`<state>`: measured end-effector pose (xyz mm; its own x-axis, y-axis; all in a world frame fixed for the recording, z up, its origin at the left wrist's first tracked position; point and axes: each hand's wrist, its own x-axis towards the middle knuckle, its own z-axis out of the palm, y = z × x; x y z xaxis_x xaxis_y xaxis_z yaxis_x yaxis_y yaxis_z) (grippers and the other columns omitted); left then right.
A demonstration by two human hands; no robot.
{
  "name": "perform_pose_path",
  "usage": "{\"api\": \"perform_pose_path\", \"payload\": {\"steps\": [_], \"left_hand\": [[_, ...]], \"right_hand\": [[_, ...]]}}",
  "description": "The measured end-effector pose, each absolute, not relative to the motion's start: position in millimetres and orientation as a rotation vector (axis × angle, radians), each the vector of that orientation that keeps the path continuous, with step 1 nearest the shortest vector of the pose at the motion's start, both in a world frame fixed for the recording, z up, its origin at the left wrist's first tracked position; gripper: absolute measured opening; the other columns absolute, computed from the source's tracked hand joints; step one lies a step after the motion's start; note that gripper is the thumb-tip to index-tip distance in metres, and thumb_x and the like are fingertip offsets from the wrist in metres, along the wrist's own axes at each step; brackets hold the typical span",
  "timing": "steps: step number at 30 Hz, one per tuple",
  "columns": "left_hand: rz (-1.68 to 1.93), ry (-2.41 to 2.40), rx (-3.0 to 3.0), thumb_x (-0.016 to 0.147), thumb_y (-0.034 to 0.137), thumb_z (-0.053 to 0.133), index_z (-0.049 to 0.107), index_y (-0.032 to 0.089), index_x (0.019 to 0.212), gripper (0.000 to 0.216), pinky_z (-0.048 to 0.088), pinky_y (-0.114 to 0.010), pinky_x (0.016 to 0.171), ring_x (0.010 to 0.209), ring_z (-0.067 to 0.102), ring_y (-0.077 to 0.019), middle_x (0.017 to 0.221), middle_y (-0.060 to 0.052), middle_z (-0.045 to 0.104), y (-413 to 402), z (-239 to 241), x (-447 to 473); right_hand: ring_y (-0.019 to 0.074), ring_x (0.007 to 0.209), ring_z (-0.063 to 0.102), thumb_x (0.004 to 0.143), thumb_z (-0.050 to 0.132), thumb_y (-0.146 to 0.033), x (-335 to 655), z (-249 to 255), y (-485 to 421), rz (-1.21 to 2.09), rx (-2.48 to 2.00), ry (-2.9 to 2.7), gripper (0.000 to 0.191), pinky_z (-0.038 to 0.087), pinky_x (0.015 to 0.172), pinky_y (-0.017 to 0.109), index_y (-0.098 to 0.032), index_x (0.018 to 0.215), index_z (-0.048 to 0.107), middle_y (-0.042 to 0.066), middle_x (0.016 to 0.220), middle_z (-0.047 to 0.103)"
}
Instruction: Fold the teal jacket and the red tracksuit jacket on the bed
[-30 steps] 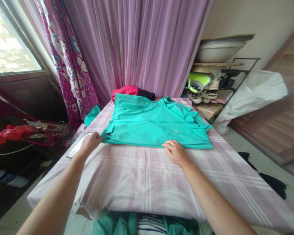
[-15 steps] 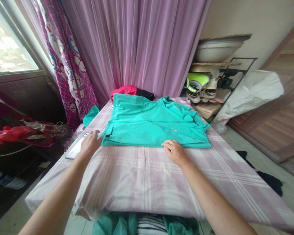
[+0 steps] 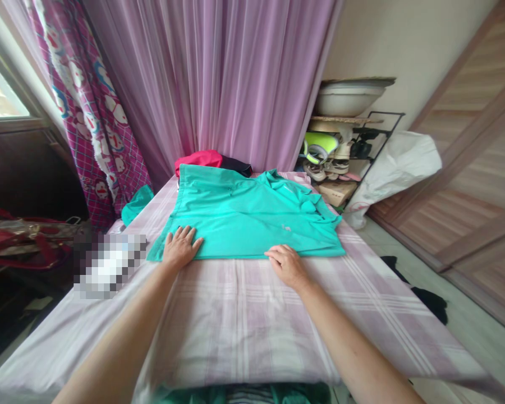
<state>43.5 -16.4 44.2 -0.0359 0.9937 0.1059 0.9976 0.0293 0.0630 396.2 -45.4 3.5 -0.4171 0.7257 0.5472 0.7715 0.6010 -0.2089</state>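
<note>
A teal shirt (image 3: 252, 216) lies folded and spread flat on a table covered with a pink checked cloth (image 3: 252, 314). My left hand (image 3: 179, 248) rests flat on the shirt's near left corner with its fingers spread. My right hand (image 3: 285, 264) lies on the cloth at the shirt's near edge, fingers loosely curled and touching the hem, with nothing in it.
A red garment (image 3: 197, 159) and a dark one (image 3: 235, 165) lie at the table's far end before a pink curtain (image 3: 219, 78). A blurred object (image 3: 109, 265) sits at the left edge. A shoe rack (image 3: 345, 151) and a white bag (image 3: 398, 165) stand to the right.
My left hand moved from pinching the shirt's left corner to lying flat on it, and that corner now lies smooth. The view shifted to the right. My right hand stayed put.
</note>
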Motion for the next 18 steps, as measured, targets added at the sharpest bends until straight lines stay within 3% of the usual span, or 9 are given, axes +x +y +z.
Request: {"api": "perform_pose_path", "payload": {"steps": [4,7,12,18], "left_hand": [[-0.14,-2.18,-2.137,0.1,0.053,0.031,0.046,0.021,0.149,0.06,0.023,-0.054,0.12,0.15,0.029,-0.0312,0.16,-0.01,0.04,-15.4,40.9,39.9],[-0.128,-2.174,-2.126,0.1,0.052,0.032,0.046,0.021,0.149,0.06,0.023,-0.054,0.12,0.15,0.029,-0.0315,0.16,-0.01,0.04,-15.8,42.3,42.3],[-0.132,-2.209,-2.104,0.099,0.051,0.035,0.043,0.025,0.151,0.059,0.024,-0.055,0.12,0.15,0.029,-0.0306,0.161,-0.007,0.038,-16.0,42.3,43.3],[-0.174,-2.19,-2.115,0.099,0.053,0.035,0.045,0.026,0.15,0.059,0.024,-0.057,0.119,0.149,0.031,-0.0319,0.16,-0.008,0.04,-12.6,37.5,39.6]], "right_hand": [[0.0195,0.093,0.067,0.092,0.054,-0.014,383.7,21.7,-39.9,-0.07,-1.233,-2.273,0.029,0.051,0.084,0.033,-0.026,0.106,0.077,0.005,0.102,0.076],[0.0195,0.105,0.067,0.097,0.049,-0.021,363.4,43.6,-29.3,-0.042,-1.25,-2.307,0.031,0.049,0.093,0.034,-0.025,0.117,0.073,0.006,0.116,0.075],[0.0243,0.141,0.044,0.101,0.043,-0.04,344.0,56.8,-8.8,0.038,-1.507,-2.368,0.051,0.031,0.117,0.046,-0.02,0.147,0.05,0.01,0.153,0.05],[0.0243,0.151,0.027,0.103,0.028,-0.049,411.2,35.8,-6.8,0.141,-2.04,-2.275,0.06,0.021,0.121,0.052,-0.022,0.156,0.036,0.007,0.164,0.03]]}}
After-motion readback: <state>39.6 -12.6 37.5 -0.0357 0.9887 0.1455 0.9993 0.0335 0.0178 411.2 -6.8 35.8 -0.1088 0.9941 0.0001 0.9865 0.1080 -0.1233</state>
